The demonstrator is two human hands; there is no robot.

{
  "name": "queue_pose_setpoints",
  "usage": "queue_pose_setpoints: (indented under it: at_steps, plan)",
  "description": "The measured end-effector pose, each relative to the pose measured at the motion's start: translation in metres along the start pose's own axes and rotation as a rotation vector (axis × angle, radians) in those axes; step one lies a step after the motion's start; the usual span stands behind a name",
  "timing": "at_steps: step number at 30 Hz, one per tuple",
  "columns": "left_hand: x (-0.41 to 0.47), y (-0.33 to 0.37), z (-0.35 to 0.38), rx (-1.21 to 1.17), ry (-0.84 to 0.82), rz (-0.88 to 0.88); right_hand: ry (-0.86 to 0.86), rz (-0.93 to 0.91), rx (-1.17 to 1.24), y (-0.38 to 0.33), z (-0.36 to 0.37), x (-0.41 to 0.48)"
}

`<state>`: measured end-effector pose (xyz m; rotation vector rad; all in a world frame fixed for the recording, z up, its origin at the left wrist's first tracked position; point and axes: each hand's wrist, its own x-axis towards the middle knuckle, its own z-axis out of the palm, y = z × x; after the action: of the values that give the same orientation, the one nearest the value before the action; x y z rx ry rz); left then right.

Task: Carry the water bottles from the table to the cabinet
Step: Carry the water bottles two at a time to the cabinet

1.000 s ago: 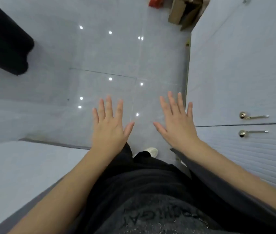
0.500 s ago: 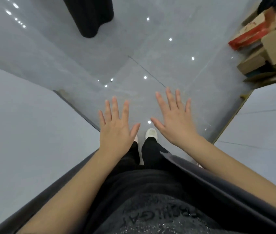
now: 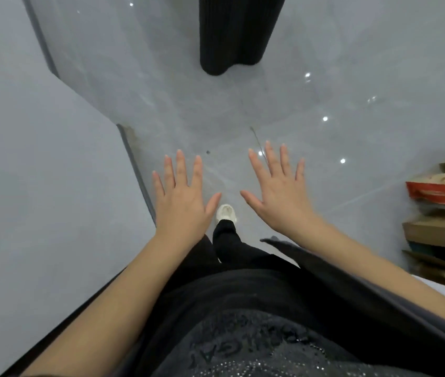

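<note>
Head view, the only one.

- Left hand (image 3: 182, 198): flat, fingers straight and spread, palm down, holding nothing.
- Right hand (image 3: 278, 197): the same, spread and empty. The two hands sit side by side, apart, in the air above the floor (image 3: 324, 63).
- Water bottles: none in sight. No desk and no cabinet can be made out either, so where the bottles stand cannot be told from here.
- Below the hands: one white shoe (image 3: 226, 212) on the tiles, with a dark trouser leg above it.
- Far edge of the floor: one black ribbed column (image 3: 232, 34), standing upright. Possibly a furniture base; its top is cut off.
- Right edge of the floor: a stack of cardboard boxes (image 3: 433, 232) with one red-printed box (image 3: 438, 193) on top. At least three brown ones; an exact count is not possible.
- Left side: a pale grey panel (image 3: 39, 186) with a dark strip at its foot. Wall or furniture side, cannot tell.

Step in hand, as a judgement: transit, walking empty-handed between the two stations. Most likely heading for a bottle, since nothing is being carried.

The next move calls for bringing the desk into view, picking out a bottle, then closing one hand round its body before lifting it.

Count: two hands, both empty; zero bottles; one shoe; one column.
</note>
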<state>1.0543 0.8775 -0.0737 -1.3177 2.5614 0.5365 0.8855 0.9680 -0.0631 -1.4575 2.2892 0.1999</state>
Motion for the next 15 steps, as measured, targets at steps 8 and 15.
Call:
queue_pose_setpoints:
  at_steps: [8, 15]
  plan:
    - [0.070, 0.000, -0.033, -0.054, 0.045, -0.107, -0.003, -0.125, -0.057, 0.004, -0.045, 0.093]
    - [0.162, -0.038, -0.067, -0.042, 0.020, -0.080, -0.006, -0.110, -0.049, -0.022, -0.076, 0.192]
